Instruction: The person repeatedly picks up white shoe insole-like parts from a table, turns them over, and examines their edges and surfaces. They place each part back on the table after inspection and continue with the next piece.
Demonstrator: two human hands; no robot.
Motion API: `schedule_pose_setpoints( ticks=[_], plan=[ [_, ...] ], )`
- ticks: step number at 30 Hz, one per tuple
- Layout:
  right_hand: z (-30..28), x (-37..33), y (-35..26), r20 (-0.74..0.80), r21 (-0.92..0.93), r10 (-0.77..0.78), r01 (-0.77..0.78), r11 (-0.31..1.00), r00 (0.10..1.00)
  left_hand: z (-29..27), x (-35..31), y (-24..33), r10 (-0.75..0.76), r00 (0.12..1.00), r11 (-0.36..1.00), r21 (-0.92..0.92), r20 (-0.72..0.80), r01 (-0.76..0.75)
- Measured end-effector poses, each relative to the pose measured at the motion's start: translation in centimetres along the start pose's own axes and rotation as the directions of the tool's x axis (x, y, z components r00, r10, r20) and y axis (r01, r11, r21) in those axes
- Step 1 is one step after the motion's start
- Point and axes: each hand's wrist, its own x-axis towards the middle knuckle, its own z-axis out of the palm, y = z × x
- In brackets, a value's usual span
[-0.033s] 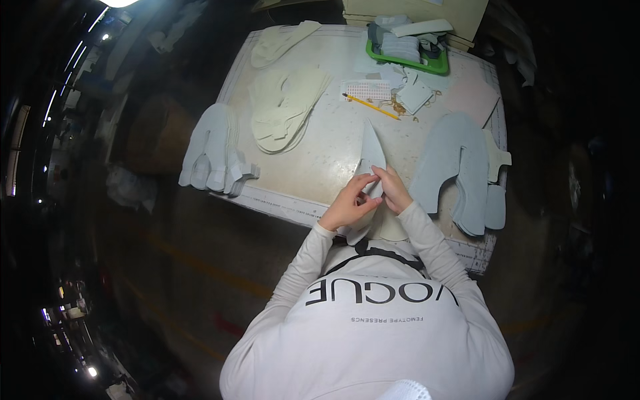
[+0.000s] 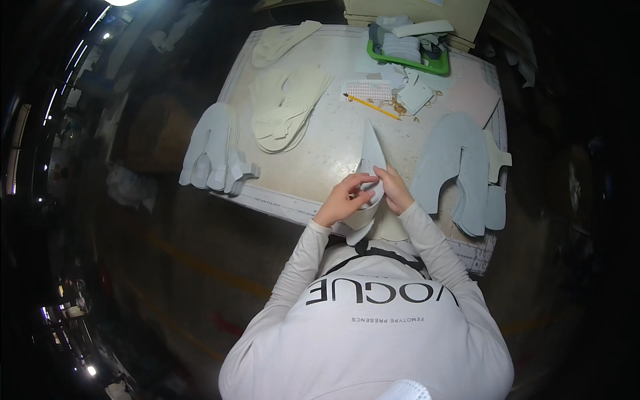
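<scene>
A pale grey-white sheet piece [image 2: 371,148], cut to a curved shape, stands bent and tilted at the table's near edge, its narrow tip pointing away from me. My right hand [image 2: 396,191] is closed on its right edge, thumb uppermost. My left hand [image 2: 345,199] is at the piece's left side, thumb and forefinger bent and apart from each other; its other fingers are partly hidden. Under and beside the piece, against the table edge, lies a cream cut piece [image 2: 390,227].
Stacks of cream cut pieces [image 2: 287,110] and light grey arched pieces [image 2: 210,147] lie left; bluish-grey arched pieces [image 2: 460,147] lie right. Farther off are a yellow pencil [image 2: 373,107], a printed card [image 2: 367,90], rubber bands and a green basket [image 2: 437,65] of pieces.
My left hand has shifted slightly left, its thumb and forefinger drawing back from the right hand. The right hand stays nearly still on the piece.
</scene>
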Motion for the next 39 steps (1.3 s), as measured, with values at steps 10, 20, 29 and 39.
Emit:
schedule_pose_setpoints(
  ticks=[10, 20, 29, 39],
  plan=[
    [6.8, -5.3, -7.9, 0.364, 0.124, 0.119, -0.175, 0.977, 0.924, -9.2, 0.7, -6.8, -0.011, 0.988, 0.843, -0.533, -0.153, -0.073],
    [-1.2, 1.9, -2.5, 0.054, 0.006, -0.034, 0.033, 0.999, 0.998, -11.1, -2.2, -4.4, 0.165, 0.743, 0.964, 0.266, -0.648, 0.019],
    [-4.3, 1.4, 6.1, -0.041, -0.73, -0.391, 0.24, 0.64, 0.92, -4.6, -0.3, -7.4, 0.027, 0.761, 0.805, 0.465, -0.648, 0.368],
    [-0.8, 1.7, 6.1, 0.075, -0.664, -0.336, 0.299, 0.685, 0.939, -11.3, -2.6, -8.7, -0.054, 0.755, 0.882, 0.323, -0.653, 0.343]
  ],
)
